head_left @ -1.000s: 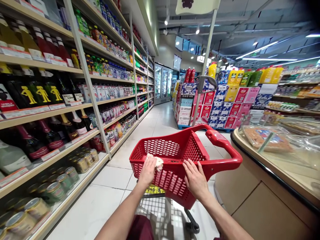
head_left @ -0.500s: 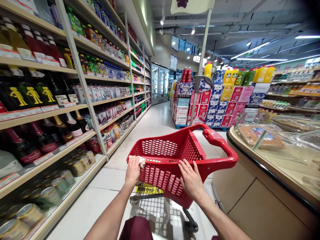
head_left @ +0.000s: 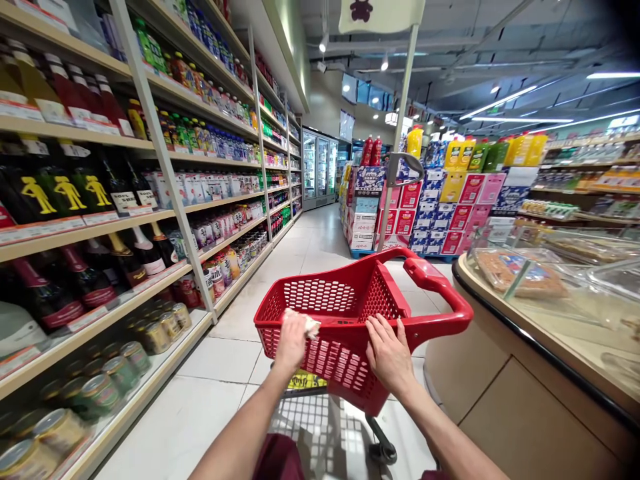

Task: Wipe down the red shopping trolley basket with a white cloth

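Note:
A red plastic shopping cart (head_left: 345,363) with perforated sides stands sideways before me, its handle (head_left: 445,300) toward the right. My left hand (head_left: 291,343) is closed on a crumpled whitish cloth (head_left: 311,327), pressed against the near rim left of the middle. Part of the cloth is hidden under the fingers. My right hand (head_left: 387,350) rests on the same rim nearer the handle, fingers stretched out over the edge and holding nothing else. Below the basket a yellow sign (head_left: 307,381) with dark lettering shows in part, partly covered by my left forearm.
Shelves of bottles and cans (head_left: 150,260) line the left side. A curved counter (head_left: 520,393) with packaged food (head_left: 520,270) stands close on the right. Stacked drink cartons (head_left: 425,213) and a pole (head_left: 400,113) with a sign are ahead. Pale floor tiles run between.
My left hand has slid the cloth rightward along the near rim, away from the cart's left corner. My right hand has shifted slightly right, still on the rim.

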Demonstrator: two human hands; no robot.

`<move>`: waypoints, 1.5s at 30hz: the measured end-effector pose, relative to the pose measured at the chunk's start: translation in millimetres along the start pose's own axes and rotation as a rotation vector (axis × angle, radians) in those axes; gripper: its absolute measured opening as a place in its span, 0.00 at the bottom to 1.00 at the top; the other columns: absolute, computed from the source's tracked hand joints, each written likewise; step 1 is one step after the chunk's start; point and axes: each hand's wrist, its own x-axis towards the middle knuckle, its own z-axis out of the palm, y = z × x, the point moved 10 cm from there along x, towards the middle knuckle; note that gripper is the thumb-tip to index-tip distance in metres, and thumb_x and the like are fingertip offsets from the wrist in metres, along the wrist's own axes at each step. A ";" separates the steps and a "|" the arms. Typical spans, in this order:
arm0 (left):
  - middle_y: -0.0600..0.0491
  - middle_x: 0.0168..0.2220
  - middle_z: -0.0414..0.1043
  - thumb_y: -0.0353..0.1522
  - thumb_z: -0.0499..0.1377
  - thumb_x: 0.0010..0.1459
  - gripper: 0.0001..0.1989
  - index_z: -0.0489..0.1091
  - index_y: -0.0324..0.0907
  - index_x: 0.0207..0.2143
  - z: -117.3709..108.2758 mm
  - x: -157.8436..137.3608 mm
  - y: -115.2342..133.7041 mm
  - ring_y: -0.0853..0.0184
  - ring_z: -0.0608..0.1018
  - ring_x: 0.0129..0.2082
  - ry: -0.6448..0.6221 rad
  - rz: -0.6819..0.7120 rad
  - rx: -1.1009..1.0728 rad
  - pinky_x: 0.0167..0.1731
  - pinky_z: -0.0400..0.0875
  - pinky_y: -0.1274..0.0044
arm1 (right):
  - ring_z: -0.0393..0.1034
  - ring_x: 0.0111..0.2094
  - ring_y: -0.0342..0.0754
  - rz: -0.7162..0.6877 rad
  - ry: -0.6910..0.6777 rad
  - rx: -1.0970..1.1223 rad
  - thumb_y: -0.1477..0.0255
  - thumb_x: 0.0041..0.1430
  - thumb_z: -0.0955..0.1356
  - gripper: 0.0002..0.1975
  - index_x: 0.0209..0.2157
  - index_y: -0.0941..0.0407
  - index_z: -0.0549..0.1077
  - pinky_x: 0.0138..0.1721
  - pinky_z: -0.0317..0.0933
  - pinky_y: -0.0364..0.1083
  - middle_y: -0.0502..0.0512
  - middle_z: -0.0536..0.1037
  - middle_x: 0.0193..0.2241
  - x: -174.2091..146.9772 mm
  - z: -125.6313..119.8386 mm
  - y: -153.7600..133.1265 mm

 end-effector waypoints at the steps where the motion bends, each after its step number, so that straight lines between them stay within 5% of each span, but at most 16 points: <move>1: 0.48 0.50 0.65 0.23 0.42 0.54 0.22 0.61 0.39 0.50 3.6 0.5 8.9 0.62 0.62 0.55 -0.016 0.035 -0.011 0.54 0.59 0.62 | 0.58 0.52 0.52 0.003 0.000 -0.007 0.76 0.53 0.58 0.19 0.47 0.60 0.68 0.58 0.34 0.57 0.57 0.71 0.47 0.4 -0.3 0.5; 8: 0.45 0.48 0.66 0.25 0.41 0.55 0.21 0.60 0.39 0.50 1.2 5.4 4.7 0.59 0.64 0.53 0.012 -0.013 -0.016 0.53 0.57 0.56 | 0.57 0.53 0.51 -0.020 0.006 -0.026 0.76 0.53 0.58 0.19 0.46 0.59 0.69 0.58 0.34 0.56 0.56 0.71 0.48 -0.6 -6.9 -1.4; 13: 0.49 0.51 0.65 0.26 0.43 0.56 0.20 0.60 0.40 0.51 14.2 7.7 33.0 0.63 0.62 0.54 -0.026 0.075 -0.053 0.54 0.59 0.62 | 0.58 0.53 0.50 -0.005 0.014 -0.017 0.76 0.53 0.58 0.19 0.46 0.60 0.68 0.58 0.34 0.55 0.57 0.71 0.48 -1.3 -8.5 5.0; 18: 0.43 0.49 0.66 0.25 0.41 0.56 0.21 0.60 0.36 0.51 7.2 9.2 21.5 0.56 0.63 0.54 -0.006 0.012 -0.057 0.52 0.58 0.54 | 0.56 0.54 0.51 0.003 0.024 -0.057 0.75 0.53 0.58 0.20 0.48 0.59 0.67 0.58 0.34 0.56 0.57 0.70 0.49 -2.5 -10.3 11.6; 24: 0.49 0.52 0.64 0.27 0.44 0.57 0.20 0.58 0.41 0.52 22.0 21.2 76.2 0.62 0.62 0.55 -0.064 0.124 -0.129 0.54 0.58 0.61 | 0.56 0.54 0.52 0.016 0.052 -0.033 0.76 0.53 0.58 0.21 0.49 0.59 0.66 0.58 0.35 0.57 0.57 0.70 0.48 -2.3 -12.2 12.3; 29: 0.43 0.51 0.64 0.25 0.41 0.56 0.21 0.58 0.36 0.52 19.8 29.8 78.9 0.58 0.62 0.55 -0.073 0.064 -0.177 0.53 0.56 0.55 | 0.57 0.53 0.52 0.065 0.108 0.018 0.77 0.53 0.57 0.21 0.49 0.60 0.66 0.57 0.37 0.58 0.59 0.69 0.49 -2.3 -32.0 28.8; 35: 0.47 0.56 0.59 0.29 0.49 0.53 0.25 0.53 0.42 0.55 24.7 39.8 119.9 0.63 0.59 0.57 -0.164 0.209 -0.243 0.54 0.57 0.63 | 0.54 0.55 0.48 -0.137 -0.005 0.068 0.79 0.54 0.56 0.22 0.50 0.59 0.66 0.56 0.44 0.50 0.55 0.66 0.52 9.4 -13.3 -13.9; 39: 0.41 0.61 0.43 0.35 0.53 0.52 0.34 0.43 0.39 0.59 17.8 27.8 81.3 0.56 0.48 0.60 -0.221 0.042 -0.193 0.53 0.52 0.57 | 0.55 0.55 0.49 -0.164 -0.121 0.050 0.73 0.57 0.57 0.20 0.52 0.54 0.63 0.55 0.45 0.52 0.53 0.65 0.53 17.0 23.7 -35.4; 42: 0.41 0.61 0.46 0.35 0.51 0.53 0.31 0.45 0.39 0.58 18.2 12.6 45.9 0.55 0.48 0.60 -0.322 -0.076 -0.111 0.52 0.51 0.54 | 0.54 0.55 0.52 -0.193 -0.187 0.027 0.69 0.59 0.58 0.20 0.53 0.49 0.60 0.54 0.43 0.56 0.51 0.63 0.54 23.2 50.4 -53.7; 45: 0.44 0.60 0.49 0.33 0.49 0.53 0.30 0.47 0.40 0.58 23.1 5.7 39.5 0.57 0.48 0.61 -0.453 -0.059 -0.043 0.54 0.49 0.57 | 0.56 0.53 0.52 -0.166 -0.200 -0.009 0.71 0.59 0.58 0.18 0.51 0.51 0.62 0.52 0.45 0.57 0.53 0.66 0.52 30.4 67.4 -62.9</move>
